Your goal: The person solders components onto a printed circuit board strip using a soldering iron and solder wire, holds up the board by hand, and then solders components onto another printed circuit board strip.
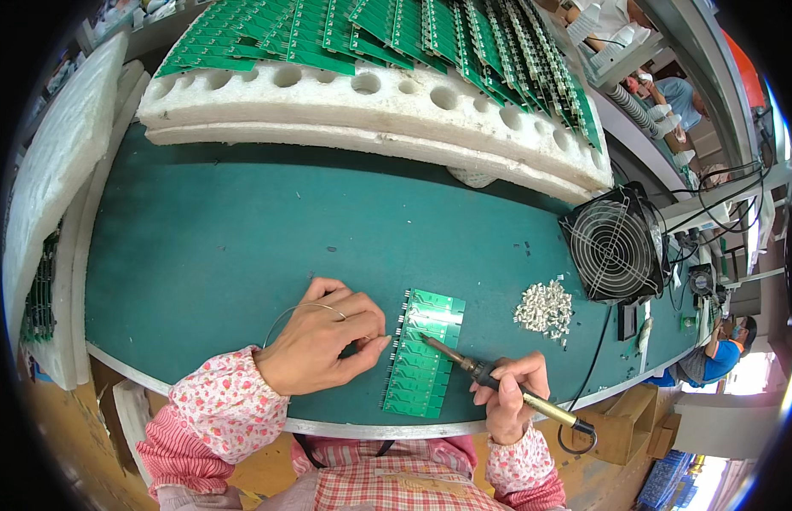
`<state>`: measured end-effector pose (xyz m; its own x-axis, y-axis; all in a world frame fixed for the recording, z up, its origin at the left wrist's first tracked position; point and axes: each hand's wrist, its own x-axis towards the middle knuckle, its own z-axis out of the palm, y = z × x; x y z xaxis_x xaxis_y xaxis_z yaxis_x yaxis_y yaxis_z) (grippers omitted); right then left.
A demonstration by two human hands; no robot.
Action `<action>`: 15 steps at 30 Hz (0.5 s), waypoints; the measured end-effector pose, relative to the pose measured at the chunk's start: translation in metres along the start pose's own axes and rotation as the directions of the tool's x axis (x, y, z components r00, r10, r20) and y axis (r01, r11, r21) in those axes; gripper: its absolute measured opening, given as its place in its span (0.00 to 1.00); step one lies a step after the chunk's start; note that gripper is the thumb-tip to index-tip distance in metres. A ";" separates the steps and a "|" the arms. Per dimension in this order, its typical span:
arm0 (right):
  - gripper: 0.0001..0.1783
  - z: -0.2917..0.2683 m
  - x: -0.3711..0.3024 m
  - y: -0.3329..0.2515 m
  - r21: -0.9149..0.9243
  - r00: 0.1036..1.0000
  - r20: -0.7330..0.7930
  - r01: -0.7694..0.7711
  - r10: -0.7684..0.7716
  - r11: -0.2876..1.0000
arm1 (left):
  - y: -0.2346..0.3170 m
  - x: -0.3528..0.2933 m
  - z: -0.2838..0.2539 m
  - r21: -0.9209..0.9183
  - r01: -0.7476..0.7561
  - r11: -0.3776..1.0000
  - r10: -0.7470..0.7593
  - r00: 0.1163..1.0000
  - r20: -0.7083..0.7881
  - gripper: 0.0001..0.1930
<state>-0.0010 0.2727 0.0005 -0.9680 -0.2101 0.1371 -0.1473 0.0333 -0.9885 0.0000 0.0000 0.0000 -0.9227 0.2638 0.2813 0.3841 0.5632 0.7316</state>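
Observation:
A green circuit board panel lies on the bench in front of me, with a row of dark pins along its left edge. My right hand grips a soldering iron, its tip on or just above the upper middle of the panel. Left of the panel, my left hand is closed, with thumb and fingertips pinched near the pins. Over its back curves a thin silvery strand of solder wire; the end at the fingertips is too small to make out.
A pile of small whitish parts lies right of the panel, near a black fan with a wire guard. White foam blocks across the back carry many green boards. More foam slabs stand at left. Co-workers sit at far right.

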 end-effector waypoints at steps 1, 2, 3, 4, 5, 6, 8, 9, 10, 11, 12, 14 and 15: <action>0.13 0.000 -0.002 -0.001 -0.001 1.000 0.007 -0.005 0.005 1.000 | 0.000 0.000 0.000 0.005 -0.004 1.000 0.004 1.000 0.000 0.11; 0.13 0.000 -0.003 -0.002 -0.003 1.000 0.014 -0.010 0.010 1.000 | 0.001 0.000 -0.001 0.010 -0.008 1.000 0.008 1.000 -0.001 0.12; 0.13 0.001 -0.005 -0.004 -0.004 1.000 0.010 -0.012 0.012 1.000 | 0.001 0.000 0.000 0.007 -0.011 1.000 0.011 1.000 0.003 0.12; 0.12 0.002 -0.006 -0.006 0.003 1.000 0.029 -0.007 0.007 1.000 | 0.001 0.000 0.001 0.005 -0.020 1.000 0.020 1.000 0.002 0.12; 0.11 0.003 -0.008 -0.007 0.009 0.999 0.048 -0.002 0.002 1.000 | 0.001 0.000 0.001 0.002 -0.031 1.000 0.031 1.000 0.001 0.12; 0.10 0.004 -0.008 -0.006 -0.026 0.998 0.056 0.021 -0.019 0.999 | 0.002 0.000 0.001 0.003 -0.031 1.000 0.031 1.000 0.003 0.12; 0.10 0.005 -0.007 -0.008 -0.053 0.995 0.087 0.055 -0.051 0.997 | 0.003 0.000 0.001 0.006 -0.044 0.999 0.044 0.999 0.007 0.12; 0.09 0.006 -0.006 -0.009 -0.082 0.990 0.119 0.089 -0.079 0.993 | 0.002 0.000 0.001 0.005 -0.045 0.999 0.045 0.999 0.009 0.12; 0.08 0.007 -0.005 -0.008 -0.081 0.986 0.118 0.128 -0.118 0.988 | 0.002 0.000 0.001 0.009 -0.051 0.999 0.051 0.999 0.009 0.11; 0.08 0.008 -0.004 -0.008 -0.082 0.986 0.116 0.127 -0.117 0.989 | 0.001 0.000 0.001 0.014 -0.058 0.998 0.058 0.998 0.010 0.11; 0.08 0.008 -0.004 -0.008 -0.066 0.988 0.110 0.118 -0.110 0.991 | 0.001 0.000 0.002 0.013 -0.058 0.998 0.058 0.998 0.012 0.11; 0.07 0.008 -0.005 -0.009 -0.051 0.989 0.105 0.109 -0.103 0.993 | 0.001 0.000 0.002 0.012 -0.054 0.998 0.054 0.998 0.014 0.11; 0.07 0.008 -0.005 -0.009 -0.069 0.990 0.102 0.100 -0.092 0.993 | 0.001 0.000 0.002 0.012 -0.055 0.998 0.054 0.998 0.015 0.11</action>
<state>0.0066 0.2658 0.0078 -0.9244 -0.3112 0.2206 -0.2566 0.0791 -0.9633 0.0006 0.0023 0.0000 -0.8998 0.3056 0.3115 0.4343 0.5570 0.7079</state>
